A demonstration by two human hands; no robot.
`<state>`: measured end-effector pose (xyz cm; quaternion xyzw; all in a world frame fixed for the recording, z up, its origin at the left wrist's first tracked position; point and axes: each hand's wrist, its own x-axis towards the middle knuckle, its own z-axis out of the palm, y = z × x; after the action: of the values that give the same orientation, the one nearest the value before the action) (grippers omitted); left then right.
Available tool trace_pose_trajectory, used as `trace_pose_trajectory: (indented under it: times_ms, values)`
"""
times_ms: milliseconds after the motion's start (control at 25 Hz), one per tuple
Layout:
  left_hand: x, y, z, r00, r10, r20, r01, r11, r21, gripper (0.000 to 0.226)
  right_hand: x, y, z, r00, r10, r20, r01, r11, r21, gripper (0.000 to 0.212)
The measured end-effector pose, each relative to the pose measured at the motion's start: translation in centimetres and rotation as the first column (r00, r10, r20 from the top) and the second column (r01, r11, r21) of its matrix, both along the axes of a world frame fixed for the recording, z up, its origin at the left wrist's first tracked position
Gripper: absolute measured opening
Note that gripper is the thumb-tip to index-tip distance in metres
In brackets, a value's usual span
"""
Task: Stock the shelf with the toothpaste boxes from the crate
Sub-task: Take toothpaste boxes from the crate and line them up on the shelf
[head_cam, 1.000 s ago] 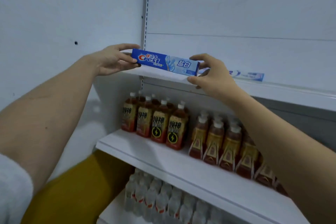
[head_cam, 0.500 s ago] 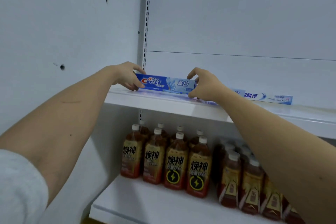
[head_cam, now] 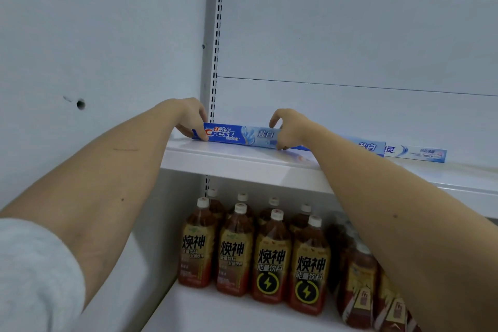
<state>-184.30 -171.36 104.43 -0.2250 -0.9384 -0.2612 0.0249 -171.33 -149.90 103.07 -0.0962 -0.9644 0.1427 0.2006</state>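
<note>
Left hand [head_cam: 188, 118] and right hand [head_cam: 289, 128] each pinch an end of the blue toothpaste box [head_cam: 237, 135], apparently resting at the left of the upper shelf [head_cam: 242, 162]; bottles [head_cam: 269, 256] below.

We're in a shop here, a retail aisle by every sign: white metal shelving [head_cam: 242, 162] hung on a slotted upright [head_cam: 214, 62], the kind with rows of punched holes for adjustable brackets. On the shelf below, energy drink bottles [head_cam: 269, 256] stand faced up in neat ranks, labels forward, identical stock several deep. Up top, Crest toothpaste boxes [head_cam: 237, 135] lie end to end along the shelf, with another brand's box [head_cam: 420, 154] at the far right.
</note>
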Motion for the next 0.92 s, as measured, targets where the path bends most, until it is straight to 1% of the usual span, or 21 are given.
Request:
trace_pose_trajectory:
  times_ms: [80, 160, 240, 280, 400, 440, 480, 560, 640, 680, 720, 760, 840, 920]
  values:
    - [-0.5, 0.6, -0.4, 1.000, 0.005, 0.008, -0.005, 1.000, 0.025, 0.050, -0.2, 0.6, -0.2, 0.999, -0.027, 0.027, 0.029, 0.998, -0.049, 0.054]
    - [-1.0, 1.0, -0.7, 1.000, 0.015, 0.010, -0.016, 1.000, 0.018, 0.051, 0.0, 1.2, -0.3, 0.999, -0.032, 0.035, 0.038, 0.983, -0.180, 0.058]
    - [-1.0, 1.2, -0.8, 0.999, 0.035, 0.027, -0.035, 0.999, 0.016, 0.056, 0.6, 1.1, -0.4, 0.999, -0.024, 0.035, 0.034, 0.949, -0.313, 0.055]
    - [-0.8, 1.3, -0.8, 0.998, 0.049, 0.031, -0.049, 0.999, 0.006, 0.059, 0.9, 0.9, -0.4, 0.999, -0.013, 0.034, 0.024, 0.936, -0.352, 0.051]
    - [0.9, 1.6, -0.6, 0.994, 0.108, -0.014, -0.109, 0.992, -0.062, 0.071, 2.3, -0.1, -0.3, 1.000, 0.002, 0.013, 0.003, 0.929, -0.370, 0.046]
    - [1.6, 1.8, -0.5, 0.992, 0.122, -0.035, -0.123, 0.991, -0.049, 0.075, 2.8, -0.2, -0.1, 1.000, 0.009, 0.001, -0.008, 0.926, -0.378, 0.046]
    - [2.4, 1.9, -0.4, 0.991, 0.126, -0.035, -0.126, 0.992, 0.003, 0.078, 3.3, 0.0, 0.2, 1.000, 0.012, -0.013, -0.017, 0.913, -0.407, 0.046]
    - [4.1, 2.1, 0.1, 0.995, 0.101, 0.006, -0.100, 0.979, 0.175, 0.082, 4.9, 0.3, 0.7, 0.999, 0.020, -0.044, -0.040, 0.867, -0.497, 0.044]
    - [6.5, 2.5, 0.3, 0.997, 0.051, 0.062, -0.070, 0.932, 0.355, 0.081, 7.0, 0.8, 1.2, 0.995, 0.002, -0.101, -0.055, 0.849, -0.526, 0.041]
    - [7.9, 2.8, 0.4, 0.995, 0.032, 0.095, -0.070, 0.901, 0.429, 0.081, 8.2, 1.1, 1.2, 0.988, 0.003, -0.155, -0.092, 0.817, -0.570, 0.043]
    - [9.2, 3.3, 0.4, 0.992, 0.010, 0.127, -0.071, 0.871, 0.486, 0.081, 9.4, 1.5, 1.2, 0.982, 0.011, -0.188, -0.126, 0.781, -0.612, 0.048]
    - [10.7, 3.9, 0.4, 0.989, -0.017, 0.150, -0.065, 0.847, 0.528, 0.081, 10.6, 2.0, 1.1, 0.979, 0.008, -0.205, -0.137, 0.770, -0.624, 0.053]
    - [14.1, 5.7, 0.0, 0.984, -0.072, 0.164, -0.045, 0.788, 0.615, 0.079, 13.3, 2.8, 0.9, 0.977, 0.028, -0.213, -0.159, 0.759, -0.631, 0.060]
    - [17.6, 7.9, -0.7, 0.980, -0.116, 0.163, -0.030, 0.722, 0.691, 0.079, 16.0, 3.7, 0.4, 0.962, 0.044, -0.270, -0.220, 0.711, -0.668, 0.064]
